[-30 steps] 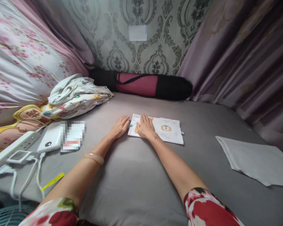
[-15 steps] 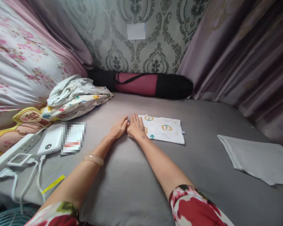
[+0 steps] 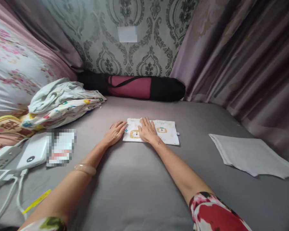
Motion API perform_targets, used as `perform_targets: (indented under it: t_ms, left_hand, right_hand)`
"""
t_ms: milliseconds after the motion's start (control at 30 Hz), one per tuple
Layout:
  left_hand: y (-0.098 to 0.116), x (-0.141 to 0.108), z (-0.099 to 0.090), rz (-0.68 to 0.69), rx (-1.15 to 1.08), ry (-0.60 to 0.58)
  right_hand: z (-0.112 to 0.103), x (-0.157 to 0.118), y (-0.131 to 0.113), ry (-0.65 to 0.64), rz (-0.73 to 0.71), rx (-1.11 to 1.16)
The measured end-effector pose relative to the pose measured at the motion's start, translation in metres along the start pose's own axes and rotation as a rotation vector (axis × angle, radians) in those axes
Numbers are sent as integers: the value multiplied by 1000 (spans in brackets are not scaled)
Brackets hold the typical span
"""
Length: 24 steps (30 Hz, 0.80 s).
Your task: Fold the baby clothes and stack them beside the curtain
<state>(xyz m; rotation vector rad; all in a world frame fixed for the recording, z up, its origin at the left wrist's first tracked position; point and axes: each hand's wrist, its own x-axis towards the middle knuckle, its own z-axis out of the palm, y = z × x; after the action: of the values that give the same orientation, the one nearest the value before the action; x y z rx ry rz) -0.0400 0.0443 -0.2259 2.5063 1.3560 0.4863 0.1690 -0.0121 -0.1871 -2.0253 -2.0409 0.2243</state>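
A white cloth (image 3: 168,138) with lion prints lies folded into a flat rectangle on the grey sheet. My right hand (image 3: 148,130) rests flat on its middle, fingers extended, covering part of the print. At the cloth's left edge is my left hand (image 3: 115,132), palm down on the sheet with its fingers stretched out; the fingertips reach the cloth's upper left corner. Neither hand grasps anything. A small tag sticks out from the cloth's right edge.
On the right lies a folded grey cloth (image 3: 252,155). A crumpled clothes pile (image 3: 62,99), a white power bank (image 3: 35,150), a power strip (image 3: 4,156) and cables sit on the left. Along the back wall lies a long black and maroon bag (image 3: 130,87).
My right hand has slid right from the cloth's left end to its middle, uncovering a lion print. My left hand has moved left, apart from the right. The view has turned slightly right.
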Motion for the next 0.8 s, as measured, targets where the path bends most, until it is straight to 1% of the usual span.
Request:
perform_targets:
  t_ms: [67,100,167,233,300,400,433,500,600,700,800]
  left_hand:
    - [3,-1,-2,16,43,-27]
    - [3,-1,-3,24,62,-38]
    - [3,0,-2,34,89,-51]
    - [0,0,1,43,102,-61]
    - [-4,0,3,52,114,-60]
    - [-7,0,5,70,129,-50]
    - [-7,0,4,73,132,-49]
    - [-4,-1,2,71,136,-55]
    - [3,-2,-3,50,146,-66]
    - [8,-3,-5,33,158,-72]
    - [9,-3,-6,31,176,-69]
  right_hand:
    - [9,0,7,-4,3,-16]
    - [11,0,9,-17,4,-14]
    - [6,-1,10,-65,3,9]
    - [-4,-4,13,-93,10,27]
    - [-11,-8,20,-43,44,8]
    - [-7,-14,35,54,111,-47]
    - [-4,-15,39,59,126,-57]
    - [0,-17,45,30,140,-58]
    - [-8,-20,48,-29,136,-25]
    - [-19,-26,54,5,160,-37]
    - [-19,-31,65,40,197,-83]
